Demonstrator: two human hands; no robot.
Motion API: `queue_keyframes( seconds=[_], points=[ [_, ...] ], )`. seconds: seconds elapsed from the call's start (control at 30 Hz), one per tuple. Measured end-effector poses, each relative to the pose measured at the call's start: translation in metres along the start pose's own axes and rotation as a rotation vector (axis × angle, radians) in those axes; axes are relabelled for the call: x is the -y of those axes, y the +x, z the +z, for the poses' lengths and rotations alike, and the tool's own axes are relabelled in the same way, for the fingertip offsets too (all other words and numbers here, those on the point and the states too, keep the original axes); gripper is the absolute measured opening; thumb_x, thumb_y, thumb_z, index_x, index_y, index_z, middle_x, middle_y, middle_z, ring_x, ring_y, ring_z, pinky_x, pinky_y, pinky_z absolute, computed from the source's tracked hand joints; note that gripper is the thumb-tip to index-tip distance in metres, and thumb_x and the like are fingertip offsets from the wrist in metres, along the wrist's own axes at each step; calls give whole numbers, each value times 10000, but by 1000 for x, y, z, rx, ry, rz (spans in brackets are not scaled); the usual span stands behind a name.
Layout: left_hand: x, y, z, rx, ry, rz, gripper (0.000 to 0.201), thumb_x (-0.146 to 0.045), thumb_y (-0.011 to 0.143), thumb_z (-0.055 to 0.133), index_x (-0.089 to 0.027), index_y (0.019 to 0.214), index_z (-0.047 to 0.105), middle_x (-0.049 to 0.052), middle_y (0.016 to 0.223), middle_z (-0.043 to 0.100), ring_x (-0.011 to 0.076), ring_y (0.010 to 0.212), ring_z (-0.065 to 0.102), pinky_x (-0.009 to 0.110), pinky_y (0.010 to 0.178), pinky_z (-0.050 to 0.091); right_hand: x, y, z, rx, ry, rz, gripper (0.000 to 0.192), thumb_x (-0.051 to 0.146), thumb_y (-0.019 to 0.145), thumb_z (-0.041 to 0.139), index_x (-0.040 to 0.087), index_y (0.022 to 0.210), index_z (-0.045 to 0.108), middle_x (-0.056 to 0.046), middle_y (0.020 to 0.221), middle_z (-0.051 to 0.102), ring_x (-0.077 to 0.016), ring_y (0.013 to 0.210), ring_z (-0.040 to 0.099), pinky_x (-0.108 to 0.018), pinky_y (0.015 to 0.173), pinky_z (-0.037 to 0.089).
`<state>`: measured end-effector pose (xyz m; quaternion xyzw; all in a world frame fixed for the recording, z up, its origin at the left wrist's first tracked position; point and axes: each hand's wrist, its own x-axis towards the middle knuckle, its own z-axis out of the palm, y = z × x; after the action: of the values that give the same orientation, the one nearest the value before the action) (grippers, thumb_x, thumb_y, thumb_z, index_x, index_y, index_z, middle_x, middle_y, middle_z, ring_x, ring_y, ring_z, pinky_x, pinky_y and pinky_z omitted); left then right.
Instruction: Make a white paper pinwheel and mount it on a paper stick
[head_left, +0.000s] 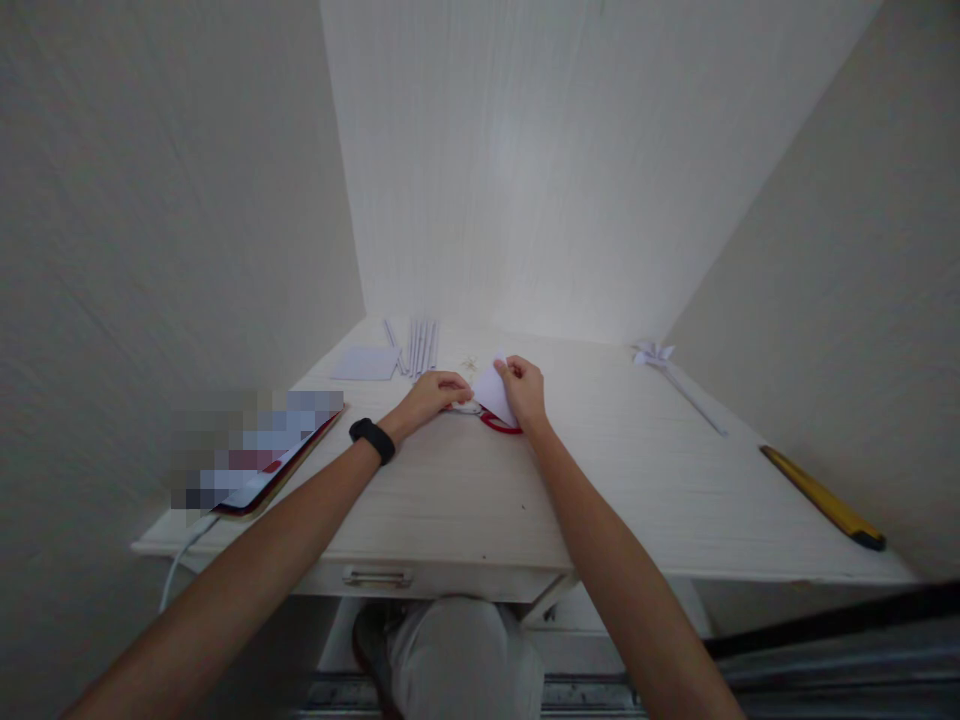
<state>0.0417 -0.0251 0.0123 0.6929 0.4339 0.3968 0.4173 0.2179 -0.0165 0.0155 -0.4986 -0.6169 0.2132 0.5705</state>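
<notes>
Over the middle of the table, a folded-looking piece of white paper (491, 389) is held between my two hands. My right hand (525, 386) pinches its upper right part between thumb and fingers. Thumb and fingertips of my left hand (438, 391) are closed at the paper's left corner. Beneath the hands lie scissors with red handles (499, 425), partly covered by the paper and my right hand. A whitish object (466, 408) under my left fingertips is too blurred to name. Just beyond the hands are several tiny pin-like bits (470, 362).
Back left, several rolled paper sticks (424, 347) lie beside a stack of white paper (365, 363). A tablet (277, 468) with a white cable rests at the left edge. Far right are a paper pinwheel (655, 354) on a stick and a long yellow object (821, 497). Walls enclose the table.
</notes>
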Motion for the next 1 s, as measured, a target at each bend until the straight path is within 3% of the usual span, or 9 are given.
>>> queue_keyframes(
  seconds=[0.2,0.4,0.8,1.0],
  points=[
    [-1,-1,1,36,-9,22,195,-334,668,650,-140,692,658,7,632,581,94,559,472,215,520,345,4,-1,-1,-13,69,-23,324,434,762,500,186,555,474,36,532,415,-116,544,380,-253,526,266],
    [1,1,0,29,-38,34,192,-337,659,661,-146,686,656,3,623,581,96,563,478,218,532,356,0,1,3,-71,210,5,229,405,722,574,177,715,589,29,599,505,-121,568,429,-245,549,324],
    [5,2,-1,43,-11,33,201,-345,658,661,-148,698,657,2,630,584,98,564,480,225,536,355,1,2,1,-26,265,-19,233,388,720,598,185,623,538,42,570,467,-105,546,398,-238,539,317],
    [-1,-1,-1,73,3,28,194,-332,669,655,-140,697,643,1,615,588,91,539,472,221,520,331,3,2,3,-24,313,-21,230,396,721,592,183,803,624,41,592,487,-115,561,420,-240,538,323]
  ],
)
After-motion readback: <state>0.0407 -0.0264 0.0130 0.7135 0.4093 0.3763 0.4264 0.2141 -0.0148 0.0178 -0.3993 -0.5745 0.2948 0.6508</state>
